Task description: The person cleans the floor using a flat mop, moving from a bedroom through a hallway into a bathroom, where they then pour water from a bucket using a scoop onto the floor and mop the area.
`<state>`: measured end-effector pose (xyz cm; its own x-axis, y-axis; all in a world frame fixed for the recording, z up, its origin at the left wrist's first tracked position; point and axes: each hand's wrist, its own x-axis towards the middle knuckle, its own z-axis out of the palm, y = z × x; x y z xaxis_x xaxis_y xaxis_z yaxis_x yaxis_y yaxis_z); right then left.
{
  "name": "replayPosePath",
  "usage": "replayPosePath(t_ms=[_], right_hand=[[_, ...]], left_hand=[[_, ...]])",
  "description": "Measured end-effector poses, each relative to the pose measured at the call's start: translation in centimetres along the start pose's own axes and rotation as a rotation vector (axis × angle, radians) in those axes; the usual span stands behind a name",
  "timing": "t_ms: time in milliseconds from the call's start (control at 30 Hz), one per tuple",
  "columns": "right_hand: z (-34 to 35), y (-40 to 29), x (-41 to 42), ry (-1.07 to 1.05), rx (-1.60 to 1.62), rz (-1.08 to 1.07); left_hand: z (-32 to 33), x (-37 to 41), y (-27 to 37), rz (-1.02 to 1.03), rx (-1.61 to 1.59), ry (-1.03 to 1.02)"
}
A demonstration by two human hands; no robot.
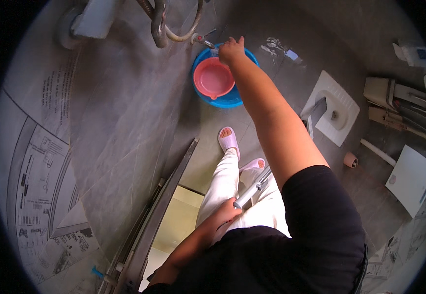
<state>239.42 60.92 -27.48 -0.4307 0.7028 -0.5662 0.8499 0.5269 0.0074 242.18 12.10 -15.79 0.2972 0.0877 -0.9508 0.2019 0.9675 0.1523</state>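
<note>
My left hand [227,212] is closed around the grip of a grey and silver handle [249,194], which slants up across my thighs; its far end is hidden behind my right arm. My right hand [232,50] is stretched out over the upper rim of a blue plastic basin [226,103] on the floor, with some fingers raised and apart; nothing shows in it. Inside the blue basin sits a smaller pink basin [214,78]. Just left of my right hand, a metal tap [208,44] on the wall points down at the blue basin, where there is water.
A white squat toilet [336,106] lies to the right, with a pink cup-like container [350,160] below it. Wet patches [281,49] shine on the floor. A door frame edge [172,183] runs at lower left; a hose [183,36] hangs near the wall.
</note>
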Motion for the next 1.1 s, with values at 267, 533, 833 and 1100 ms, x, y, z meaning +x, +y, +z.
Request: replayPosePath(t_ms=[267, 533, 833, 1100], right_hand=[[2.4, 0.3, 1.4, 0.811, 0.24, -0.144], [-1.2, -2.5, 1.6, 0.141, 0.247, -0.07], [7.6, -2.0, -13.0, 0.048, 0.722, -0.339], [15.7, 5.4, -43.2, -0.103, 0.919, -0.594]], left_hand=[[-0.2, 0.5, -1.4, 0.048, 0.011, -0.002], [-0.2, 1.7, -2.9, 0.048, 0.073, 0.065], [-0.6, -0.3, 3.7, -0.065, 0.172, -0.03], [2.4, -3.4, 7.1, -0.14, 0.087, 0.011]])
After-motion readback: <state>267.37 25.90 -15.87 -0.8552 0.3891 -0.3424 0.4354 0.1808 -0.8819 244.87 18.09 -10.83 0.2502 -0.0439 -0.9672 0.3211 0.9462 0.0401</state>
